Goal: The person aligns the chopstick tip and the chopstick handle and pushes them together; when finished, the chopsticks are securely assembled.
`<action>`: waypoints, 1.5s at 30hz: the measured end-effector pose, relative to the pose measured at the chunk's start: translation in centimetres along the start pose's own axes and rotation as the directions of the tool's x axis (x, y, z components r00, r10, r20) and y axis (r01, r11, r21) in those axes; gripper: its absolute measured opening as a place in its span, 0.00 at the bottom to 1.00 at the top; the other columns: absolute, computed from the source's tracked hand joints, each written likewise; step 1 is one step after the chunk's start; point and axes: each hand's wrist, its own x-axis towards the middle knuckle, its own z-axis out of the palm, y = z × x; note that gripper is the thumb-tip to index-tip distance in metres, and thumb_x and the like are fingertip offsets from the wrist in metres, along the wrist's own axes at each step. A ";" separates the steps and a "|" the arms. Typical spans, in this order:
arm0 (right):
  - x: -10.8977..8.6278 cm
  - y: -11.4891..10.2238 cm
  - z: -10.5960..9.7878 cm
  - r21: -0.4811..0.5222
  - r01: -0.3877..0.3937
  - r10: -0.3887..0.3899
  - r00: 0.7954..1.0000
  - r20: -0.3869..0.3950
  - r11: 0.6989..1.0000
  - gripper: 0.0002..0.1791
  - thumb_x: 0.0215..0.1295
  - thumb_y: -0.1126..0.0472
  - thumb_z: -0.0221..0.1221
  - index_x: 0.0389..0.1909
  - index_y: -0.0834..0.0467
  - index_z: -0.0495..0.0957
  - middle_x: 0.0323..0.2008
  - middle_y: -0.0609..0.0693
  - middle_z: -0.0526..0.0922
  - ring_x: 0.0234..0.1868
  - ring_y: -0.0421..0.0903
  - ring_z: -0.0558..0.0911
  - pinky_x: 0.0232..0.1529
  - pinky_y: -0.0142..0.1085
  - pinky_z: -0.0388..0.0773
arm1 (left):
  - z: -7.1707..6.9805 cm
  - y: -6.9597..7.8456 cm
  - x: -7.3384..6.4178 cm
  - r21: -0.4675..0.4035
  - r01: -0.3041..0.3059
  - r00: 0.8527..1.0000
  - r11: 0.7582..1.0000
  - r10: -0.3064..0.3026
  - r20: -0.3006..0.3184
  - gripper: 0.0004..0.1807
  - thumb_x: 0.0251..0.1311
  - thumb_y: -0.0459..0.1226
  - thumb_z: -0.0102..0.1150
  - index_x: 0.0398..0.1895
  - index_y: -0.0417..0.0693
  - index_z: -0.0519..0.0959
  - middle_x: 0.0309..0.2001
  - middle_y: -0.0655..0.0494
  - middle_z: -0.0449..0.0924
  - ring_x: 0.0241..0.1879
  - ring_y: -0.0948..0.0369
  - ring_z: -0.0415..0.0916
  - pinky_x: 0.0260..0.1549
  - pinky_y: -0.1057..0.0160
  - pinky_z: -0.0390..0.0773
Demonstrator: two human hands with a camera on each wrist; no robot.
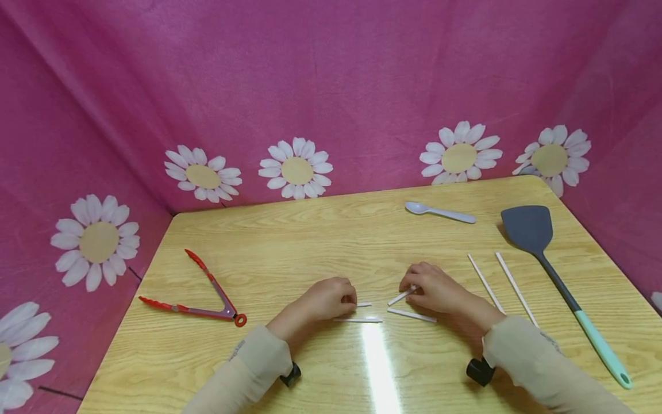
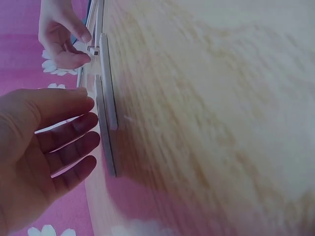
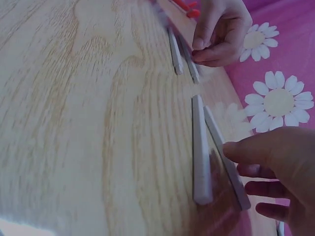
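My left hand [image 1: 328,299] hovers low over the table with loosely bent fingers. In the left wrist view its fingertips are right beside a thin white stick [image 2: 105,132], and a second white stick [image 2: 109,83] lies alongside. Opposite it, my right hand [image 1: 431,287] has its thumb tip at a slanted white stick [image 3: 226,162], with the other fingers spread apart behind. Another white stick [image 1: 412,315] lies just nearer my body. The two pairs of sticks lie end toward end, with a small gap between them.
Two longer white sticks, one thinner [image 1: 485,282] and one thicker [image 1: 516,289], lie right of my right hand. Farther right is a spatula [image 1: 555,279] with a mint handle. A pale spoon [image 1: 439,213] lies at the back. Red-tipped tongs [image 1: 227,307] lie spread at left.
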 end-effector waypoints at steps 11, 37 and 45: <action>0.2 0.8 0.4 -0.031 -0.001 0.000 1.000 -0.011 1.000 0.08 0.46 0.68 0.63 0.25 0.53 0.76 0.28 0.45 0.73 0.32 0.44 0.70 0.34 0.41 0.66 | 0.6 -0.4 0.2 0.125 0.009 1.000 0.992 -0.006 -0.025 0.03 0.53 0.40 0.61 0.28 0.52 0.78 0.27 0.64 0.71 0.26 0.68 0.66 0.28 0.72 0.68; 0.9 -0.1 -1.2 -0.007 -0.161 0.161 0.987 -0.023 0.987 0.04 0.53 0.64 0.62 0.26 0.53 0.76 0.25 0.40 0.75 0.27 0.36 0.72 0.30 0.35 0.71 | 0.6 -0.4 0.4 -0.084 0.068 0.968 0.994 -0.086 -0.236 0.03 0.59 0.37 0.53 0.31 0.48 0.74 0.28 0.61 0.75 0.26 0.67 0.67 0.28 0.71 0.70; 1.3 -0.3 -2.0 0.072 -0.210 0.214 0.975 -0.054 0.975 0.04 0.56 0.66 0.59 0.29 0.54 0.75 0.27 0.43 0.77 0.30 0.39 0.75 0.31 0.36 0.73 | -0.2 -0.2 0.8 -0.326 -0.002 0.936 0.946 -0.113 -0.333 0.02 0.60 0.33 0.53 0.35 0.43 0.74 0.32 0.56 0.75 0.32 0.65 0.71 0.32 0.70 0.73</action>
